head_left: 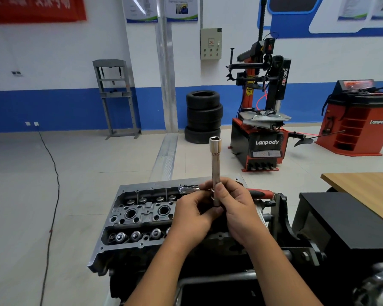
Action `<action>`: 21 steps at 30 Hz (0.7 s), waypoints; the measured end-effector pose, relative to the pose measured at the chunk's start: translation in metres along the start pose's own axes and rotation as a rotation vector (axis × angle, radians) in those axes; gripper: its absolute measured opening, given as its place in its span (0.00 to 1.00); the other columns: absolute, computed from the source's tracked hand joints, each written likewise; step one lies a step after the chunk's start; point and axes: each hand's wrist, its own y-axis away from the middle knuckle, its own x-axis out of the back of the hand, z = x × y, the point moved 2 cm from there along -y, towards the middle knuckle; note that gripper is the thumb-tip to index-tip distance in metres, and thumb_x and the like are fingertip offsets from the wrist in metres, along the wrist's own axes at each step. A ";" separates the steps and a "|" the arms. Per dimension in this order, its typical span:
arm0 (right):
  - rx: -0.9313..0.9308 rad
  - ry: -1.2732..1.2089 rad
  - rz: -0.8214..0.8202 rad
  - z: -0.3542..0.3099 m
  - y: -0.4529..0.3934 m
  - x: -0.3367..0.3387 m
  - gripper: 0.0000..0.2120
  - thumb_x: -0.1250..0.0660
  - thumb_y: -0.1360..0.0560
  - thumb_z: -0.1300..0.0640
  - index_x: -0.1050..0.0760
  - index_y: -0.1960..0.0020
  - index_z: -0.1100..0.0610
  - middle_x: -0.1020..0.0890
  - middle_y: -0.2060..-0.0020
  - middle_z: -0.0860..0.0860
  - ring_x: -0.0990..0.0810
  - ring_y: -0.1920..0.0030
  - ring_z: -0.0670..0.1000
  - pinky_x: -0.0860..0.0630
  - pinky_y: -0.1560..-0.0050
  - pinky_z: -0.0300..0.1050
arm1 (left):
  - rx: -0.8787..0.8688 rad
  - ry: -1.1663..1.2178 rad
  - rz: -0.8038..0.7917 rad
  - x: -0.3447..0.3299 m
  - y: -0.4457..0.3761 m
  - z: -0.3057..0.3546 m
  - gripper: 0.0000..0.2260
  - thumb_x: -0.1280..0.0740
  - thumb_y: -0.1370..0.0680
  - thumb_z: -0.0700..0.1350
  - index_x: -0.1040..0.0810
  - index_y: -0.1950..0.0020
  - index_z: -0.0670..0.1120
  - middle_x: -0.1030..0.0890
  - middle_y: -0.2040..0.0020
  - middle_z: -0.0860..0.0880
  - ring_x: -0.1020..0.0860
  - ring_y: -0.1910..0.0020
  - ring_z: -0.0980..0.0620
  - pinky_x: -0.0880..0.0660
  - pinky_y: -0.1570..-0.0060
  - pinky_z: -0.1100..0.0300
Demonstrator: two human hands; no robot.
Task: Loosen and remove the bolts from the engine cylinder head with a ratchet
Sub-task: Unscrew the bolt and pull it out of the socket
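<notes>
The grey engine cylinder head [139, 214] sits on a stand in front of me, its valve springs and plug wells showing. Above its right half my left hand [194, 214] and my right hand [237, 208] both grip the lower end of a long socket extension [215, 162] held upright, socket opening at the top. A ratchet with a chrome head [186, 189] and red-black handle [262, 193] lies across the far edge of the head, behind my hands. No bolt is plainly visible in my fingers.
The black engine stand frame [283, 219] and a black box [341, 221] are to the right, with a wooden table [367, 188] beyond. Stacked tyres [203, 117], a tyre changer [261, 120] and a red balancer [358, 120] stand on the floor. A black cable [53, 173] runs along the left.
</notes>
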 end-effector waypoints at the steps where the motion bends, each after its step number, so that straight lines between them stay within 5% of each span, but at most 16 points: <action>1: -0.002 -0.006 0.003 0.000 0.000 0.000 0.07 0.32 0.22 0.55 0.15 0.50 0.53 0.13 0.50 0.57 0.15 0.48 0.53 0.19 0.47 0.44 | 0.008 0.015 0.015 0.000 0.000 0.000 0.12 0.22 0.28 0.33 0.14 0.52 0.50 0.12 0.56 0.53 0.14 0.54 0.56 0.20 0.51 0.63; 6: 0.022 0.042 0.049 0.001 0.001 0.003 0.08 0.24 0.29 0.61 0.14 0.51 0.54 0.13 0.54 0.57 0.13 0.52 0.55 0.18 0.50 0.45 | -0.034 0.023 0.051 0.000 0.001 0.001 0.15 0.18 0.32 0.37 0.14 0.51 0.51 0.12 0.55 0.54 0.14 0.54 0.57 0.20 0.52 0.64; 11: -0.008 0.012 0.055 0.000 0.001 0.002 0.11 0.27 0.26 0.50 0.14 0.50 0.56 0.14 0.51 0.60 0.15 0.48 0.59 0.18 0.46 0.47 | -0.031 -0.009 -0.053 0.000 0.002 0.002 0.16 0.24 0.25 0.35 0.14 0.41 0.52 0.12 0.50 0.54 0.14 0.47 0.55 0.20 0.43 0.59; 21: -0.009 -0.011 0.053 -0.001 0.001 0.002 0.10 0.27 0.25 0.53 0.15 0.50 0.60 0.14 0.52 0.59 0.14 0.50 0.56 0.18 0.49 0.46 | -0.017 0.024 -0.001 0.000 0.001 0.000 0.13 0.20 0.29 0.37 0.13 0.48 0.50 0.12 0.53 0.53 0.14 0.50 0.53 0.19 0.47 0.59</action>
